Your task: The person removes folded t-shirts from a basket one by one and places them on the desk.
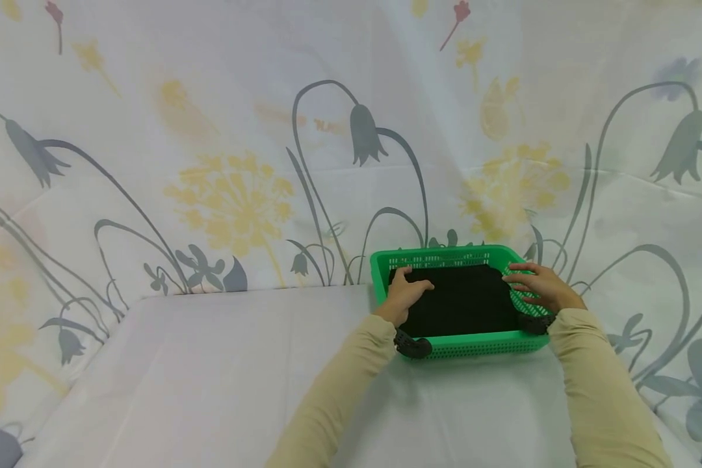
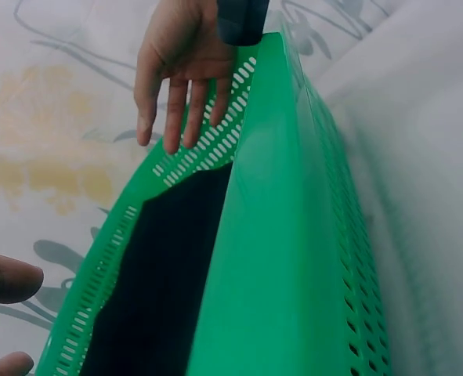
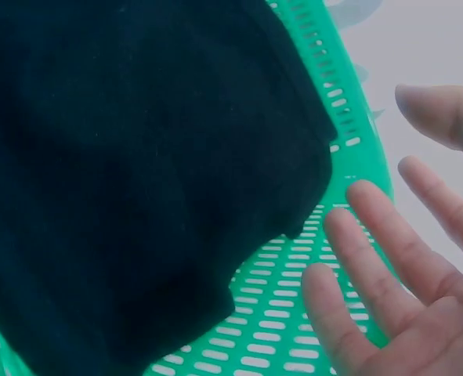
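Note:
A black cloth [image 1: 465,299] lies spread in a green plastic basket [image 1: 474,342] with slotted sides. Over the basket's left end is my left hand [image 1: 405,296], its fingers spread and holding nothing; only two of its fingertips [image 2: 12,280] show at the edge of the left wrist view. My right hand [image 1: 541,287] hovers at the right end, fingers extended and apart from the cloth. In the right wrist view, the right hand [image 3: 419,298] is beside the cloth's uneven edge [image 3: 294,223], over the basket's slotted wall. The cloth's underside is hidden.
The basket stands on a white-covered table [image 1: 210,364], near its back right. Behind it hangs a white sheet [image 1: 240,97] printed with grey and yellow flowers. A dark camera mount [image 1: 414,346] on the left wrist is close to the basket's front rim.

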